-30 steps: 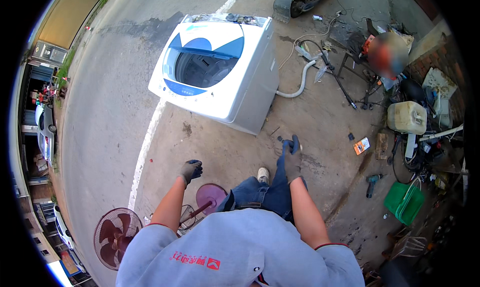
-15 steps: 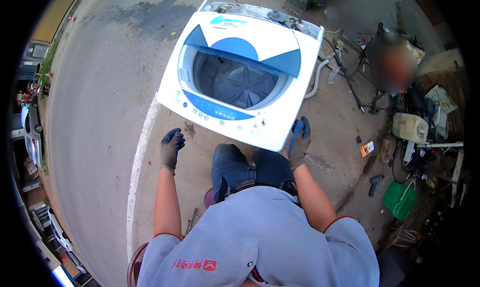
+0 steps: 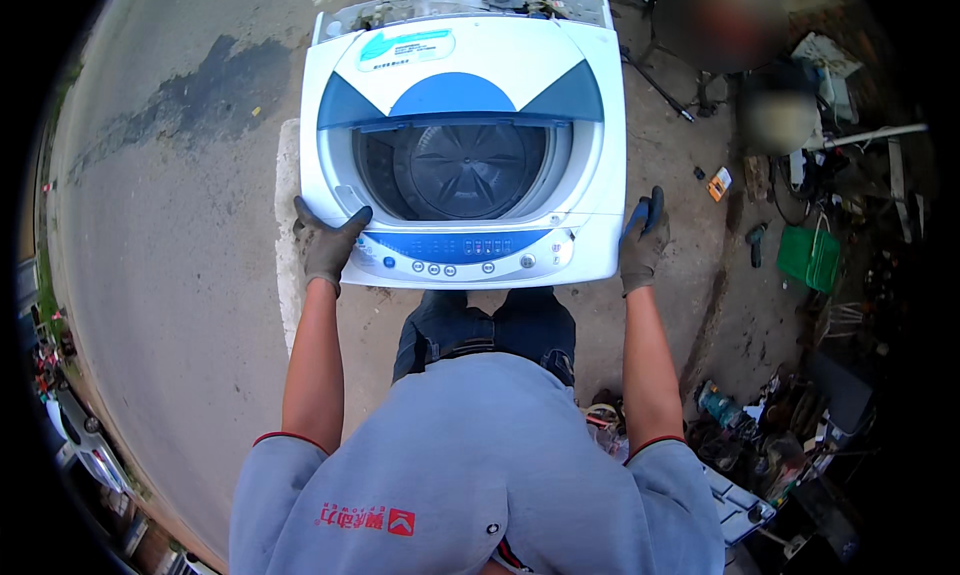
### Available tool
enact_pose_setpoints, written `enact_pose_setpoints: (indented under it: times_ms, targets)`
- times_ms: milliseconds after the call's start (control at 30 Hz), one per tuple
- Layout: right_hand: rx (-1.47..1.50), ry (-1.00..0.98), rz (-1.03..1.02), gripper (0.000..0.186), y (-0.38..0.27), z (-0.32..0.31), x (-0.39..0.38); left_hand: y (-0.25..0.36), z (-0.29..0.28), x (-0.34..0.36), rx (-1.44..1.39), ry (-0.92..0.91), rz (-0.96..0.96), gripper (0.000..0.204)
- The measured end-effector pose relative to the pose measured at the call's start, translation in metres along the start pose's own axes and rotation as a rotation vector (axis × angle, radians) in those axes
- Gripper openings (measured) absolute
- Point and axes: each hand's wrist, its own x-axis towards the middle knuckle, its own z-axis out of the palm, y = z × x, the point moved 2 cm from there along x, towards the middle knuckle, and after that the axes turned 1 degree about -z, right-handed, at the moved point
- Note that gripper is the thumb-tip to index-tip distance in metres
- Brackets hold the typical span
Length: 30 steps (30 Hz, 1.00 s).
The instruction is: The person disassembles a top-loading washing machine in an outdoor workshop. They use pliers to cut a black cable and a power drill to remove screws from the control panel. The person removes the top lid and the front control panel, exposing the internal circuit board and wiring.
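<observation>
A white top-load washing machine [image 3: 580, 195] with blue panels stands before me, its lid opening showing a dark drum [image 3: 455, 170]. The exposed rear strip of its top holds loose fittings. My gloved left hand [image 3: 330, 240] grips the left front corner, thumb on the top rim and fingers down the side. My gloved right hand [image 3: 640, 240] is at the right front corner, fingers bent against the side. Its fingertips are partly turned away.
Grey road [image 3: 170, 275] with a white line [image 3: 287, 175] runs along the left, parked cars [image 3: 80, 425] beyond. On the right lie clutter, a drill [image 3: 755, 245], a green basket [image 3: 808, 258], an orange-white packet [image 3: 718, 184], rods and tools [image 3: 730, 410].
I have come up to the washer, which now sits square below me. Both hands moved up onto its front corners, the left closing on its edge. The fan has left view.
</observation>
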Motion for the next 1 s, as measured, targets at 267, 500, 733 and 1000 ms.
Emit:
enact_pose_setpoints:
  times_ms: [267,500,733,1000]
  targets:
    - [-0.503,-0.028,0.234,0.047,-0.029,0.001,-0.011,-0.006,0.004,0.012,-0.081,-0.003,0.06,0.122]
    - [-0.327,0.218,0.171,0.042,-0.022,-0.014,0.009,-0.014,0.006,0.02,-0.122,-0.009,0.103,0.118]
    - [-0.432,0.015,0.384,0.049,0.046,0.028,-0.023,-0.005,-0.002,0.022,-0.14,-0.035,0.093,0.119]
    - [-0.299,0.128,0.196,0.049,-0.001,-0.007,0.007,-0.005,-0.005,0.008,-0.118,-0.005,0.079,0.117]
